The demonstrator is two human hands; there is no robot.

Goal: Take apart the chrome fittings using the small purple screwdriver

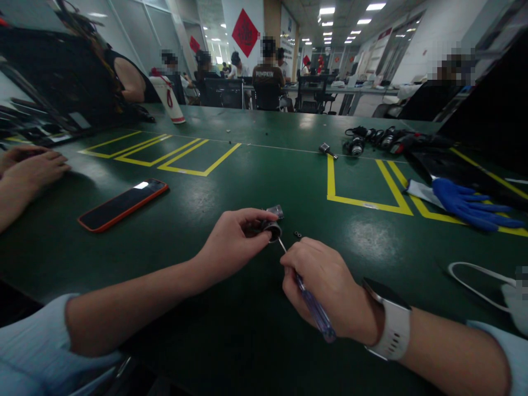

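Near the middle of the green table, my left hand pinches a small dark round metal part with a hollow opening turned towards me. My right hand is closed round a screwdriver with a clear purplish handle. Its thin shaft points up and left, and the tip meets the rim or inside of the round part; exactly where I cannot tell. Just behind the held part lies a small greyish clear piece, partly covered by my fingers. Two tiny dark rings rest beside my right knuckles.
A phone with an orange edge lies at left, near another person's hands. Yellow tape marks the table. Dark metal parts, a small metal piece and a blue glove lie right. A paper cup stands behind.
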